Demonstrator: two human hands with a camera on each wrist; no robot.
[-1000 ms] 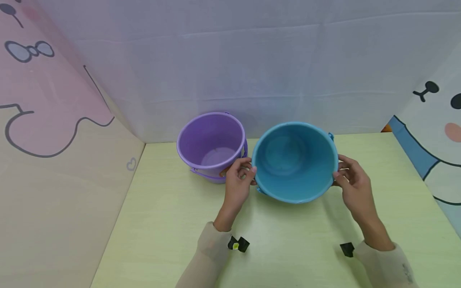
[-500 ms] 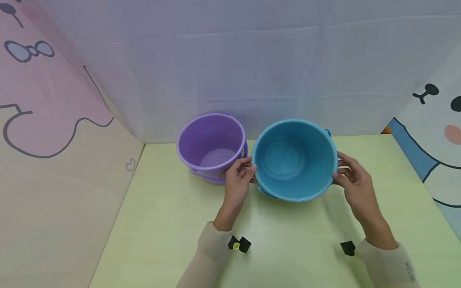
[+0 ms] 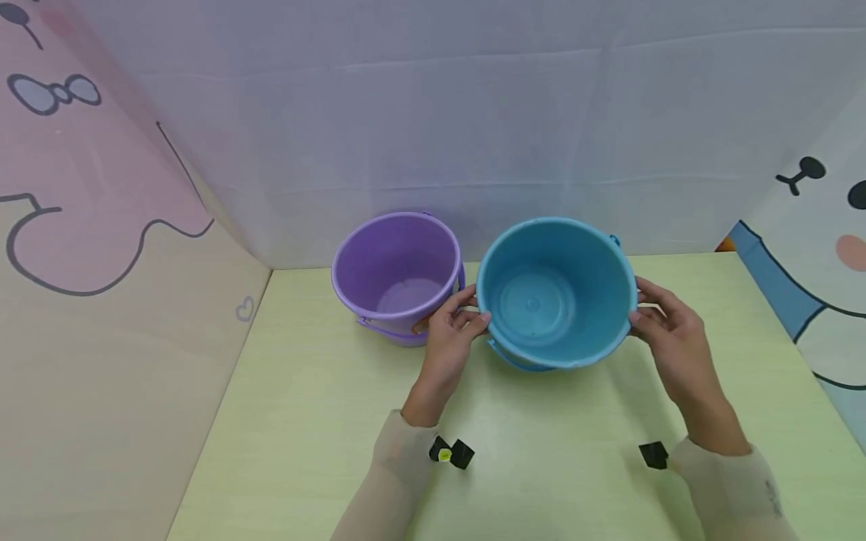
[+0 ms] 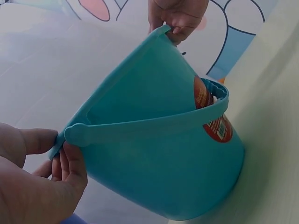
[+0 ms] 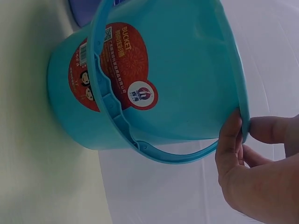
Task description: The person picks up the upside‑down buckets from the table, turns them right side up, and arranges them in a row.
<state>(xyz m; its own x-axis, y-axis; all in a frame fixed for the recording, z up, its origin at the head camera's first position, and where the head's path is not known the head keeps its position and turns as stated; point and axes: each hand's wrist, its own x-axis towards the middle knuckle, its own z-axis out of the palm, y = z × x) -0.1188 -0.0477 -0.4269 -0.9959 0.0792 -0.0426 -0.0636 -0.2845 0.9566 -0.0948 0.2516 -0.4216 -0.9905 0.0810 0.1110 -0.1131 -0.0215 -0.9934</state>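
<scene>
A blue plastic bucket hangs or stands near the table's middle, its mouth toward the head camera. I cannot tell whether its base touches the table. My left hand pinches its rim on the left, thumb inside and fingers outside. On the opposite side, my right hand pinches the rim likewise. The bucket's handle hangs down along the outer wall, across a red label. Just left of it stands a purple bucket, upright, partly covered by my left fingers.
The pale green table runs up to a white cloth backdrop. Cartoon-printed panels stand on both sides, the left panel beside the table's left edge. Small black pieces sit by my cuffs.
In the head view, the blue bucket has shifted slightly up and right and turned in tilt, showing its bottom more squarely. Both hands moved with it. The purple bucket stayed put.
</scene>
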